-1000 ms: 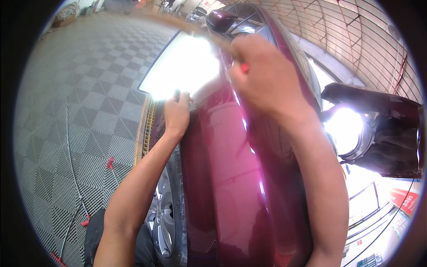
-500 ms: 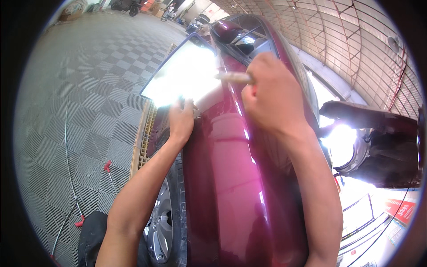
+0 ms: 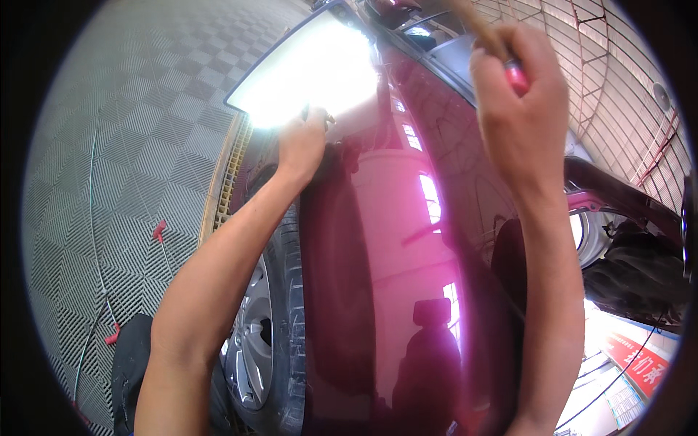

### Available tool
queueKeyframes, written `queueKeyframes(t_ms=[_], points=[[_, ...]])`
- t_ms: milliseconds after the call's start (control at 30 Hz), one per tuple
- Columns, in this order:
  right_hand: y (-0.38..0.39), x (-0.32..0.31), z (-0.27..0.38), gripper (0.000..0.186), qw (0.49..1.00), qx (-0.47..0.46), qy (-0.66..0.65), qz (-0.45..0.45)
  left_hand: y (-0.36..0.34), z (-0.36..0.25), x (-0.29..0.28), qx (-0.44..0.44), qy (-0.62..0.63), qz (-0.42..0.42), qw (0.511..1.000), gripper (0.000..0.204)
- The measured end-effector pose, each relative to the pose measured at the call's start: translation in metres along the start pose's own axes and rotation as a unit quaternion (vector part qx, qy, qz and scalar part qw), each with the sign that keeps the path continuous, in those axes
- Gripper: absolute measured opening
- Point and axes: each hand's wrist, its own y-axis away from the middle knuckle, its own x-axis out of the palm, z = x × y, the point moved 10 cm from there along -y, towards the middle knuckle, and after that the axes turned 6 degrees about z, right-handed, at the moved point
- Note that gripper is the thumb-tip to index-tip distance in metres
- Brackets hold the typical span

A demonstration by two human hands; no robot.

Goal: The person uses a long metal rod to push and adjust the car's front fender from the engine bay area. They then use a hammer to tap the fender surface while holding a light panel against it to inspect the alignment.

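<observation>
My right hand (image 3: 520, 109) is raised over the upper right of the dark red car body (image 3: 334, 291). It is closed round a tool with a wooden handle (image 3: 476, 29) and a red end (image 3: 517, 78); motion blurs the tool and its far end is cut off. My left hand (image 3: 302, 145) is by the body panel above the wheel, just below a glaring rectangular light panel (image 3: 313, 69) with a dark frame. Its fingers are pinched together, and a small dark bit shows at the tips, too unclear to name.
Below my left forearm are a tyre (image 3: 292, 327) and a silver wheel rim (image 3: 251, 341). Rods with red handles (image 3: 159, 231) lie on the grey patterned floor (image 3: 145, 145). At right is a raised dark part (image 3: 632, 218) of the car, with a red banner (image 3: 632, 356) below it.
My right hand has swung up and to the right with the wooden-handled tool, away from the light panel. The view has shifted; my left hand stays by the panel's lower edge.
</observation>
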Motion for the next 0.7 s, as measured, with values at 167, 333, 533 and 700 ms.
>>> queueKeyframes(t_ms=[167, 333, 533, 700], points=[[0.012, 0.028, 0.008, 0.009, 0.995, -0.031, 0.089, 0.04, -0.005, 0.003, 0.004, 0.065, -0.069, 0.01, 0.995, 0.039], [0.004, 0.018, 0.007, 0.009, 0.992, -0.05, 0.108, 0.031, -0.001, 0.004, 0.007, -0.012, 0.001, 0.025, 1.0, 0.04], [0.011, 0.024, 0.01, 0.014, 0.995, -0.051, 0.079, 0.032, -0.005, 0.004, 0.012, 0.073, -0.079, 0.03, 0.994, 0.041], [0.007, 0.019, 0.011, 0.012, 0.989, -0.042, 0.133, 0.048, -0.004, 0.006, 0.006, 0.056, -0.071, 0.021, 0.996, 0.041]])
